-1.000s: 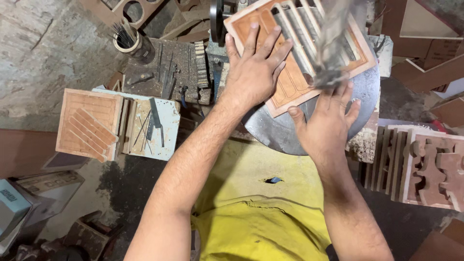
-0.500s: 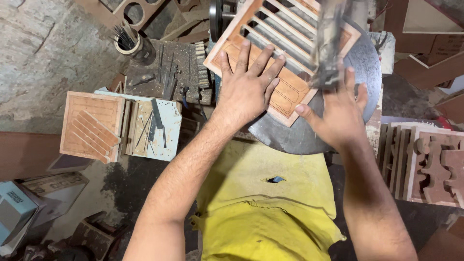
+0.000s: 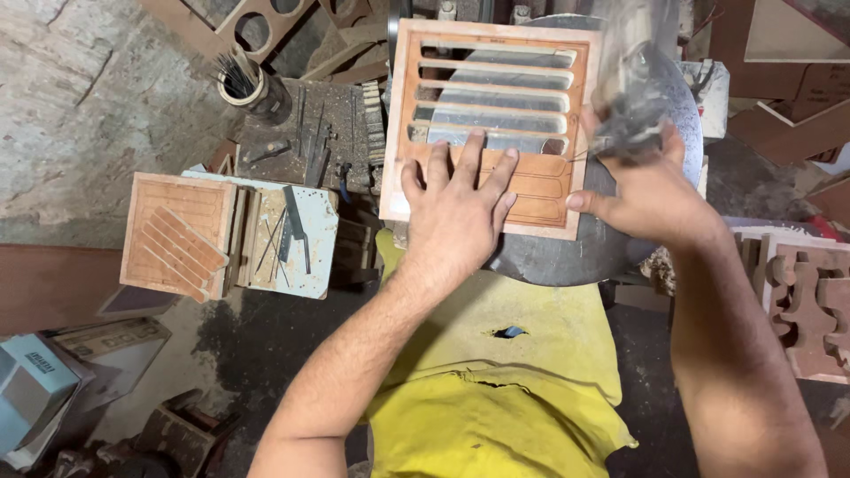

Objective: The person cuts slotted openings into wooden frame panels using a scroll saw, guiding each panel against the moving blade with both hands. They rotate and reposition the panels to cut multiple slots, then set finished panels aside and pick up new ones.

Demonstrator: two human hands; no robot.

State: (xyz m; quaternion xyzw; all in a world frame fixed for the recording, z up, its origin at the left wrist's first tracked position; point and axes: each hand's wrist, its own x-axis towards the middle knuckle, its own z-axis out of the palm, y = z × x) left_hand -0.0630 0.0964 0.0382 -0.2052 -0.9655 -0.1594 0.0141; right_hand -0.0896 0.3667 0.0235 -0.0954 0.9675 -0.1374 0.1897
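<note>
A square wooden panel [image 3: 496, 53] with several long slots cut through it lies flat on a round grey metal saw table [image 3: 567, 252]. My left hand [image 3: 456, 199] presses flat on the panel's near, uncut part, fingers spread. My right hand [image 3: 651, 190] rests at the panel's right edge, thumb touching the wood. A blurred upright machine part [image 3: 633, 84] stands right above my right hand and hides its fingertips.
A second wooden panel [image 3: 173, 235] with loose cut strips sits on a small stand at the left, next to thin blades [image 3: 288, 226]. A can of thin rods [image 3: 248, 84] stands at the back. Scalloped wooden pieces [image 3: 801, 296] are stacked at the right. Yellow cloth [image 3: 496, 389] covers my lap.
The panel has been turned from a diagonal position to square with me, and shifted left. Both hands moved with it; the left hand slid down to the uncut part.
</note>
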